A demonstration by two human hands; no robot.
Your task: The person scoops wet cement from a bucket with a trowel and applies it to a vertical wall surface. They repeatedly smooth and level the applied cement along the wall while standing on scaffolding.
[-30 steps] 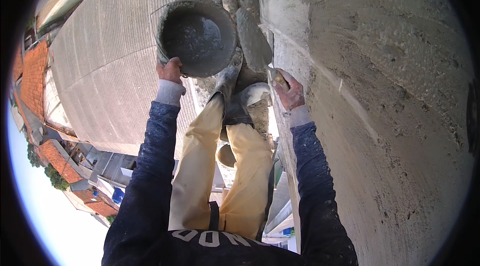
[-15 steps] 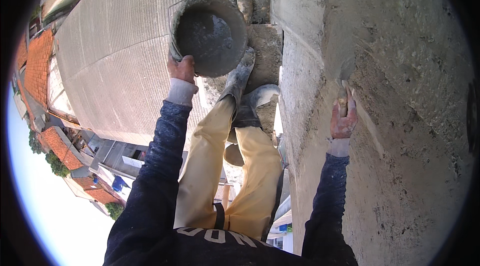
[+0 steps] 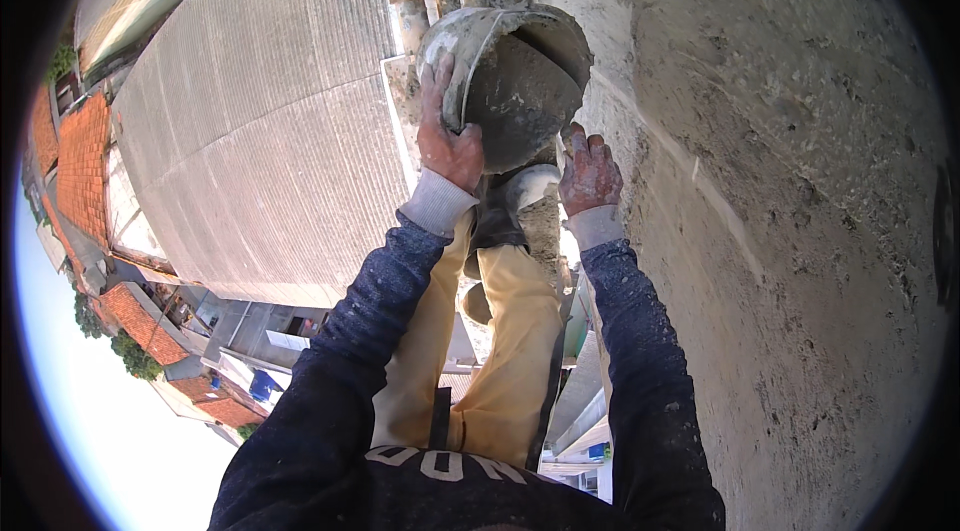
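Observation:
A mortar-caked bucket is tipped toward the wall, its mouth facing right and toward me. Wet grey mortar lies inside it. My left hand grips the bucket, fingers spread along its outer side and thumb by the lower rim. Just right of the bucket's lower rim, my right hand is closed, its fingers curled round the trowel seen in it a moment earlier. The trowel itself is almost wholly hidden now by the hand and bucket.
A rough, partly plastered wall rises close on my right, with a ledge along it. My boots stand on narrow planks below the bucket. On the left spreads a corrugated roof; tiled roofs lie beyond, far below.
My right hand has come left from the wall to the bucket. The bucket has moved right and been tipped toward the wall, my left hand shifting from its rim to its side.

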